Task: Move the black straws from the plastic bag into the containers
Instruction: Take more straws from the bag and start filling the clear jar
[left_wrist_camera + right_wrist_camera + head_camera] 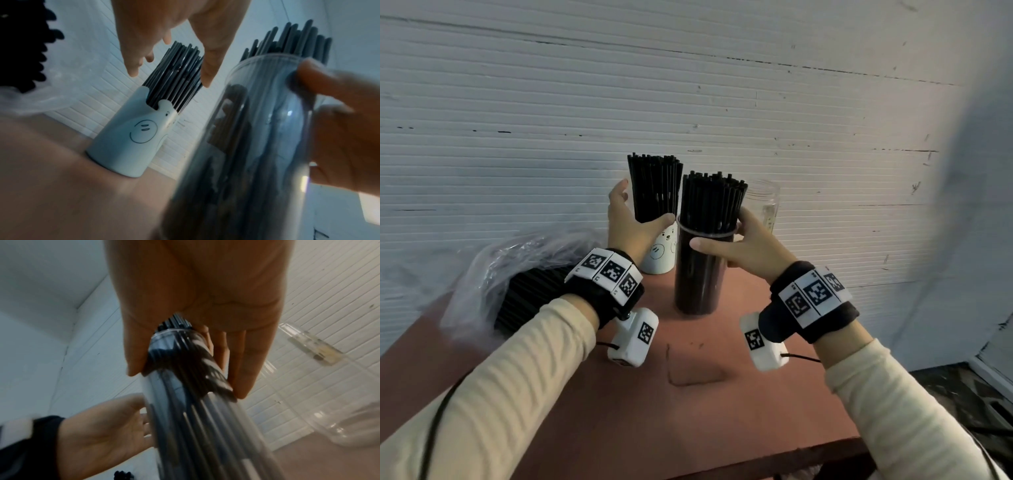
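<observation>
A white cup with a bear face [659, 253] [131, 142] stands at the back of the table, full of upright black straws [654, 185] [179, 73]. My left hand [645, 205] [170, 76] brackets that bundle just above the rim, fingers straight, thumb on the near side. In front and to the right, a tall clear container [697, 281] [246, 146] [205, 426] is packed with black straws [712, 202]. My right hand [719, 229] [187, 382] grips it at the rim, thumb in front, fingers behind. A clear plastic bag [493, 274] with more black straws [530, 294] lies at the left.
An empty clear jar [767, 202] [339, 426] stands behind the clear container, against the white ribbed wall [722, 102]. The reddish table [705, 394] is bare in front of the containers; its right edge drops to the floor.
</observation>
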`<move>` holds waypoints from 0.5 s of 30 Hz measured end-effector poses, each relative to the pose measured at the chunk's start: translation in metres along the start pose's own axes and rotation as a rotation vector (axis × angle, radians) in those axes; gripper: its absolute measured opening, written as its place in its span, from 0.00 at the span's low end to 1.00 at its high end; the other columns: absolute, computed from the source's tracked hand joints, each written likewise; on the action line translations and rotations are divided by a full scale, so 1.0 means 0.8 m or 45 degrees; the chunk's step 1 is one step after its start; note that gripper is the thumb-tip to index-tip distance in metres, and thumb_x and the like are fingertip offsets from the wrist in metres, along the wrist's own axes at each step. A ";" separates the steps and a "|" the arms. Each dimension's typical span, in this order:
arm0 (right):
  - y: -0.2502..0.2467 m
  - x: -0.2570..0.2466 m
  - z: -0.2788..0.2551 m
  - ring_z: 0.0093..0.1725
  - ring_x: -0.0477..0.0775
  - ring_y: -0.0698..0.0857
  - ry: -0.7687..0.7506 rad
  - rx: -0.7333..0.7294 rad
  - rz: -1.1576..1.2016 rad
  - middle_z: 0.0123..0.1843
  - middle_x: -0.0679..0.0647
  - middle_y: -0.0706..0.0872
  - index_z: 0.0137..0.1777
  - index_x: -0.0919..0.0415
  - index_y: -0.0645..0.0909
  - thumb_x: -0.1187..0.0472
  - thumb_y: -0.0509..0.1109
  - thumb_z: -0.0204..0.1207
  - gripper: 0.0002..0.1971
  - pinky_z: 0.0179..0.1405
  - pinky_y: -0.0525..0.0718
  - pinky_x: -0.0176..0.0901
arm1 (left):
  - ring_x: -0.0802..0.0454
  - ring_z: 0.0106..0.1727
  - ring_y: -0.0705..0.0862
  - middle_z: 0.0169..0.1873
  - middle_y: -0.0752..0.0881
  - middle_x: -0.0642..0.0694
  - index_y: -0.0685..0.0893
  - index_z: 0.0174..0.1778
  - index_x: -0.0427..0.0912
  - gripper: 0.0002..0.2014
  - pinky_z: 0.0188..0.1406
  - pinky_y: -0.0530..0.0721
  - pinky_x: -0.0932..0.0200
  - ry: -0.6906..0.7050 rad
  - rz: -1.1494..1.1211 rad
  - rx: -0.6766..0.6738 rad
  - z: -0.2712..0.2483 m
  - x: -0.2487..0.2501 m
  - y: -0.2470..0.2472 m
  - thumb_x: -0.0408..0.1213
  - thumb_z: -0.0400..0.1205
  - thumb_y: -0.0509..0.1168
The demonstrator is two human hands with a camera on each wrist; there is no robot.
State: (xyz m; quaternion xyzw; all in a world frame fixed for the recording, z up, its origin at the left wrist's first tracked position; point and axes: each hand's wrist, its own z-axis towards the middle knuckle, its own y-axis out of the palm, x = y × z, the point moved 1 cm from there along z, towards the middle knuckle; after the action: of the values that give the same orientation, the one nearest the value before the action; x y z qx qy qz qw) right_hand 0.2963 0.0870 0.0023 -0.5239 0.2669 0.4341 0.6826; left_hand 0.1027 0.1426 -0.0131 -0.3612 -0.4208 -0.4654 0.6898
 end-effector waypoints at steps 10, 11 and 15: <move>0.026 0.006 0.054 0.61 0.51 0.82 0.111 0.420 0.065 0.62 0.51 0.82 0.69 0.61 0.70 0.54 0.84 0.63 0.37 0.54 0.79 0.41 | 0.45 0.71 0.78 0.72 0.77 0.43 0.61 0.80 0.38 0.42 0.69 0.75 0.56 -0.156 0.207 -0.071 0.020 -0.023 0.014 0.35 0.73 0.77; 0.030 0.007 0.064 0.62 0.53 0.82 0.114 0.427 0.074 0.63 0.53 0.82 0.69 0.62 0.69 0.55 0.84 0.63 0.38 0.55 0.79 0.41 | 0.45 0.70 0.78 0.71 0.78 0.43 0.63 0.79 0.38 0.40 0.66 0.75 0.59 -0.158 0.228 -0.073 0.021 -0.025 0.014 0.36 0.74 0.76; 0.044 0.011 0.094 0.65 0.57 0.80 0.171 0.414 0.071 0.67 0.57 0.79 0.72 0.64 0.65 0.56 0.82 0.66 0.38 0.53 0.77 0.41 | 0.48 0.66 0.79 0.68 0.79 0.44 0.66 0.76 0.38 0.34 0.58 0.71 0.63 -0.171 0.268 -0.076 0.025 -0.027 0.011 0.34 0.76 0.74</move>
State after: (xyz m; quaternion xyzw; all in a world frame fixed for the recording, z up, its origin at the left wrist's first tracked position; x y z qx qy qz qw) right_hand 0.2632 0.1631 0.0014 -0.4266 0.3930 0.3681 0.7267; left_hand 0.1012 0.1705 -0.0259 -0.4542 -0.4117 -0.3775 0.6940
